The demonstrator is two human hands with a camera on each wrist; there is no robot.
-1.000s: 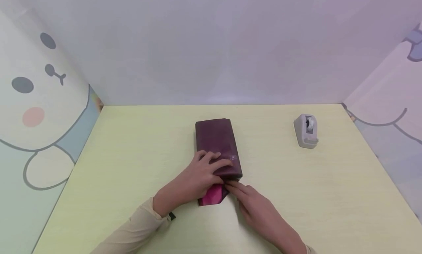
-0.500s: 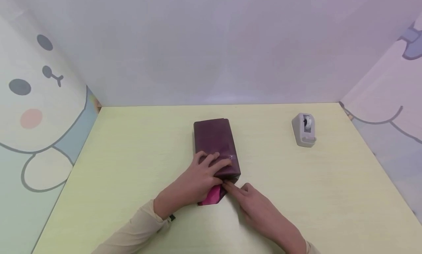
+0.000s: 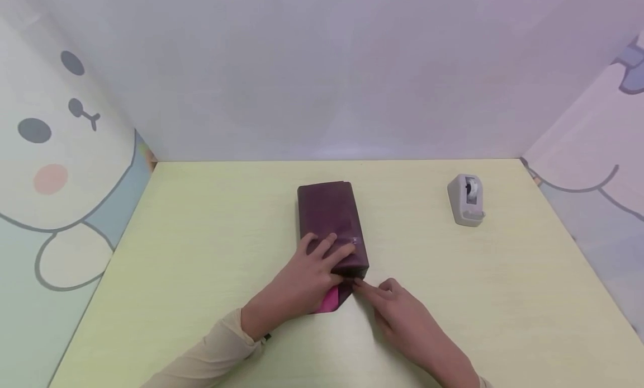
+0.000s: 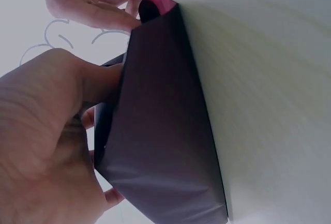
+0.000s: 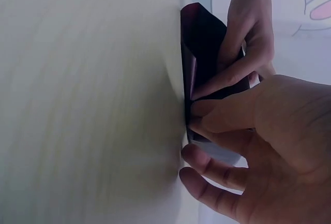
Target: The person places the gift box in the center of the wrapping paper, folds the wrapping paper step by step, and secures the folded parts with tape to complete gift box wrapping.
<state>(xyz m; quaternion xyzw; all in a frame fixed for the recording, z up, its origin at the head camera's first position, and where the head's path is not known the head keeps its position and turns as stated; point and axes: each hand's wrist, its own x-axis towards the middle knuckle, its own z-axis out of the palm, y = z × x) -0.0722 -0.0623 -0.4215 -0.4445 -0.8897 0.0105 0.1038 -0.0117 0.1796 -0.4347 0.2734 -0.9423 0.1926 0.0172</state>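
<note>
A box wrapped in dark purple paper [image 3: 327, 209] lies lengthwise on the table. Its near end has an unfastened paper flap [image 3: 329, 302] with a bright pink inner side. My left hand [image 3: 304, 282] presses on the box top with spread fingers, and its thumb reaches down to the near end. At the right corner of that end is my right hand [image 3: 402, 318]. Its thumb and index finger [image 5: 222, 115] pinch the wrapping paper's fold, while the other fingers stay loose. The left wrist view shows the paper's smooth folded side [image 4: 160, 105]. Fingers partly hide the fold.
A grey tape dispenser [image 3: 467, 200] with a roll in it stands toward the back right of the pale table [image 3: 211, 220]. Walls with cartoon prints enclose the back and both sides. Something small and dark [image 3: 267, 336] shows by the left cuff.
The right hand has shifted slightly right along the flap's fold, its index finger sliding toward the corner. The left hand stays on the box, covering a bit more of the pink side.
</note>
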